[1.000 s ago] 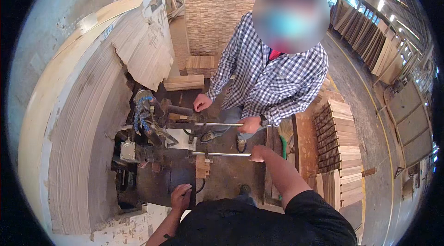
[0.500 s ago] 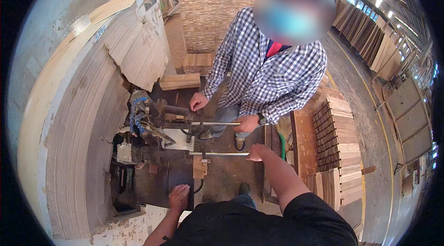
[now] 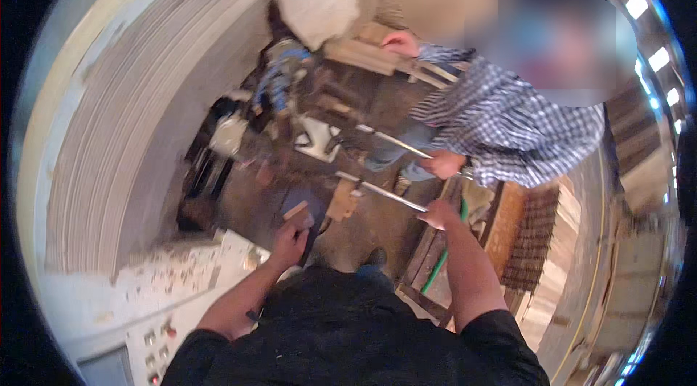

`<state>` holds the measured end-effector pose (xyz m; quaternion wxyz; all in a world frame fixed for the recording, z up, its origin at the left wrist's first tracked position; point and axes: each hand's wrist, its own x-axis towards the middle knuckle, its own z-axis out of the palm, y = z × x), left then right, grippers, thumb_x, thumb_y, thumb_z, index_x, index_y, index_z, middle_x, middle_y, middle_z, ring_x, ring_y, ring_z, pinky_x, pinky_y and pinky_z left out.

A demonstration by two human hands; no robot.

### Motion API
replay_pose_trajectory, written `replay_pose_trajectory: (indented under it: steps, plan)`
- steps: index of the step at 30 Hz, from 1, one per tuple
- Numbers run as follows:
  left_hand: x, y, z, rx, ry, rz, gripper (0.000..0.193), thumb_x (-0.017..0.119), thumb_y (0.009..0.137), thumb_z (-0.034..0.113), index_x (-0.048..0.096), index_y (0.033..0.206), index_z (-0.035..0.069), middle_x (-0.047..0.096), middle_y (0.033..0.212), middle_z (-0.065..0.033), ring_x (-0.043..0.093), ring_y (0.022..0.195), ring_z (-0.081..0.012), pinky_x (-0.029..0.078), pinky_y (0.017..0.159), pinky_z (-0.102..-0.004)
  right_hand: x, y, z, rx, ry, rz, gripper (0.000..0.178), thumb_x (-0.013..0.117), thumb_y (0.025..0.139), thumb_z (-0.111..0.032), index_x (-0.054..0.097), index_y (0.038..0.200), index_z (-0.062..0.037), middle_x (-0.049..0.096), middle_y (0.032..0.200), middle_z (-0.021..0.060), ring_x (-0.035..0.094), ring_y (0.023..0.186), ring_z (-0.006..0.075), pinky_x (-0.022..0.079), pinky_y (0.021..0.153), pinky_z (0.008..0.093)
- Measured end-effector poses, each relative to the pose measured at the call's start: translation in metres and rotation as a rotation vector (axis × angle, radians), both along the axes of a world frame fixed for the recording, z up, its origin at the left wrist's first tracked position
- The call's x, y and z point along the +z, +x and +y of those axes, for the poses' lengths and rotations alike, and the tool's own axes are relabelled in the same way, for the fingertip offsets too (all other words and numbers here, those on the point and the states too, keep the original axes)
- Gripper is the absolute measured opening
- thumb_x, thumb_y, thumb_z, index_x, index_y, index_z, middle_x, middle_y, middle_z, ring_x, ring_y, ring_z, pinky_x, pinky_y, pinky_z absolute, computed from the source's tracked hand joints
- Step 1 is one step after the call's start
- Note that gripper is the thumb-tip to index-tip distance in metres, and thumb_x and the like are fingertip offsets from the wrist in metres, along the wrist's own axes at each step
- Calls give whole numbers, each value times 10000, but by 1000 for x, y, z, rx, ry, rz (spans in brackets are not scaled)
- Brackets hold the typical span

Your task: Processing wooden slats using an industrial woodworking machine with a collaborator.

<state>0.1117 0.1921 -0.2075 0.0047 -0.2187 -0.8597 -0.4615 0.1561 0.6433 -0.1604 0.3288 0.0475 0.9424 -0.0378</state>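
Note:
A small wooden block sits in the fingers of my left hand, over the dark machine table. Blur softens its outline. My right hand is closed round the outer end of the nearer metal rod. Next to that rod's inner end is another wooden block. Across from me, a co-worker in a checked shirt has one hand on the farther rod. The co-worker's other hand is raised near some wooden strips.
The machine has blue segmented hoses on the left. Wooden boards lie behind it. A control panel with buttons is at lower left. To the right, stacked wood pieces stand beside a green hose.
The view has turned. My left hand has come up from the table with a small wooden block in it. The co-worker's far hand has moved from the machine to the boards behind.

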Motion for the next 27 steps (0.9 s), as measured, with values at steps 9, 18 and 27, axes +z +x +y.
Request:
replay_pose_trajectory:
  steps: [9,18,27]
  plan:
    - [10,20,12,530,727,-529,297,619,901,21,544,1185,-28,679,992,-126,672,796,-179,567,707,-316,-15,10,16,-135,-3,28,513,647,847,-509,721,905,-5,674,933,278,648,917,444,502,832,504]
    - [-6,-95,14,758,932,-695,753,616,905,6,196,1526,78,683,1001,-179,672,680,-208,576,545,-332,-8,5,17,-34,-12,41,507,662,834,-481,696,862,24,661,878,291,655,890,434,513,807,488]
    - [0,-136,56,822,707,-597,376,605,902,-4,536,1256,99,682,827,-134,640,507,-200,532,421,-332,4,-1,5,36,2,-51,513,590,879,-499,721,962,-9,673,1010,262,636,972,435,496,894,493]
